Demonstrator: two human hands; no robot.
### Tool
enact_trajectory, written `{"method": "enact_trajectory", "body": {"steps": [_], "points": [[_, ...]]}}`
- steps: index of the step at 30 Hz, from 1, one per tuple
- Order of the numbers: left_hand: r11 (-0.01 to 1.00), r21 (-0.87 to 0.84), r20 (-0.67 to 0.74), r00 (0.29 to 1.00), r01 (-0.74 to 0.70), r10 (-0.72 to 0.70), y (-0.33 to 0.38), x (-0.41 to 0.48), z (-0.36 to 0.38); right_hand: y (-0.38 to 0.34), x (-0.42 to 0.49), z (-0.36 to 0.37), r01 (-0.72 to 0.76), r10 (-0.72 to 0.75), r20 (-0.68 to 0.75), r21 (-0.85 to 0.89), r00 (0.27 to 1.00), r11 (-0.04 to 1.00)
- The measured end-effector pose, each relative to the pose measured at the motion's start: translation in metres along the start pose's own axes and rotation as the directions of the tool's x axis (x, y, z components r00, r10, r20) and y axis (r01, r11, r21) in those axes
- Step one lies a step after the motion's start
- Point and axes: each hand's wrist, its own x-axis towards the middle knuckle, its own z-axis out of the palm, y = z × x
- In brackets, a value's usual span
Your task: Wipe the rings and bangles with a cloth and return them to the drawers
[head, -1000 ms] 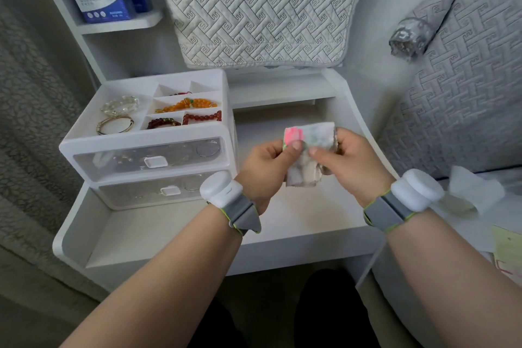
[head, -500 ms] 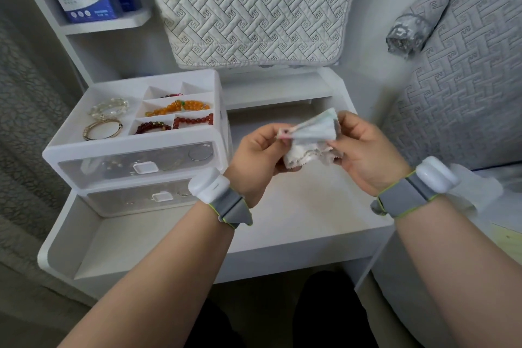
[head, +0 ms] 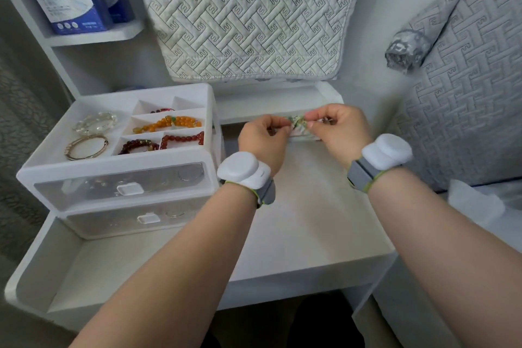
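Both hands pinch the cloth (head: 300,126), fingers curled: left hand (head: 262,140) on its left end, right hand (head: 341,133) on its right end. Cloth bunched, held between them above the rear of the counter (head: 296,229). Ring inside the cloth: cannot tell. Drawer unit (head: 121,186) stands just left of the hands, both drawers closed. Gold bangle (head: 86,147) lies in its top tray (head: 52,144).

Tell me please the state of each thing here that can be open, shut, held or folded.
upper drawer, shut
lower drawer, shut
top tray, uncovered, bracelets in its compartments
cloth, bunched up between both hands
left hand, pinches the cloth
right hand, pinches the cloth
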Motion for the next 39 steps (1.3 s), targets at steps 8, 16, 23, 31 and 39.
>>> {"method": "enact_trajectory", "body": {"steps": [8, 16, 23, 31, 39], "points": [[0.959, 0.279, 0.009, 0.998, -0.054, 0.054, -0.002, 0.051, 0.033, 0.007, 0.051, 0.011, 0.047, -0.046, 0.01, -0.31, 0.999, 0.95], [0.868, 0.473, 0.008, 0.986, -0.151, 0.167, -0.014, 0.084, 0.045, 0.013, 0.083, 0.024, 0.179, -0.148, 0.1, -0.52, 0.984, 0.835], [0.718, 0.691, -0.006, 0.993, -0.084, 0.122, -0.029, 0.082, 0.058, 0.026, 0.098, 0.035, 0.262, -0.156, 0.212, -0.71, 0.965, 0.654], [0.68, 0.715, 0.075, 0.984, -0.164, 0.159, -0.044, 0.074, 0.057, 0.024, 0.087, 0.036, 0.373, -0.169, 0.335, -0.775, 0.927, 0.509], [0.704, 0.7, 0.143, 0.989, -0.117, 0.023, -0.03, 0.065, 0.053, 0.018, 0.077, 0.034, 0.321, 0.009, 0.391, -0.769, 0.92, 0.552]]}}
